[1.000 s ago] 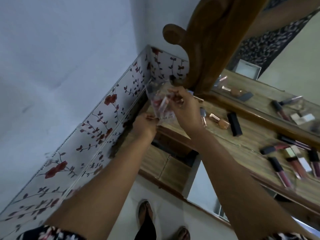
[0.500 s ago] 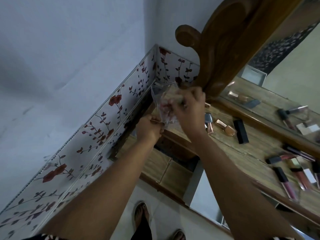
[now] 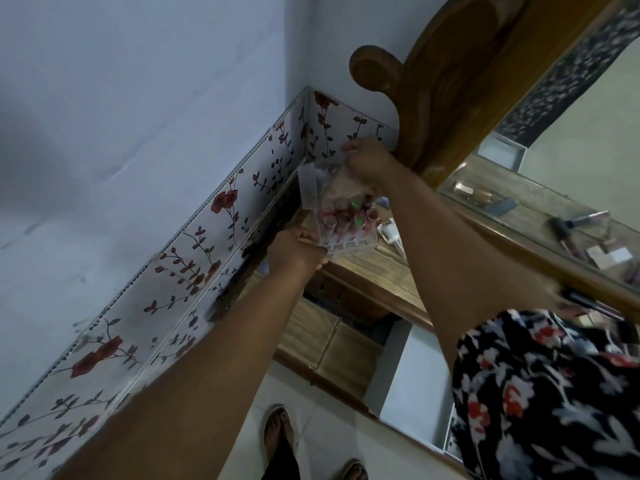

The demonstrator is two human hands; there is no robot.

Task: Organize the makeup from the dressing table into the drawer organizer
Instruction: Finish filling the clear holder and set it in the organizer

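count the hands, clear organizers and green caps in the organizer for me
hands: 2 (left hand, right hand)
clear organizer: 1
green caps: 2
total: 5
The reddish tubes beside them are too blurred to count.

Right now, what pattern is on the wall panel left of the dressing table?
Head view: the wall panel is white with dark red flowers on dark leafy stems.

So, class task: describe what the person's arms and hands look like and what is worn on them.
Both forearms are bare, and no rings, bracelets or watch show on the left hand or right hand. A short dark sleeve with red and white flowers covers the right upper arm.
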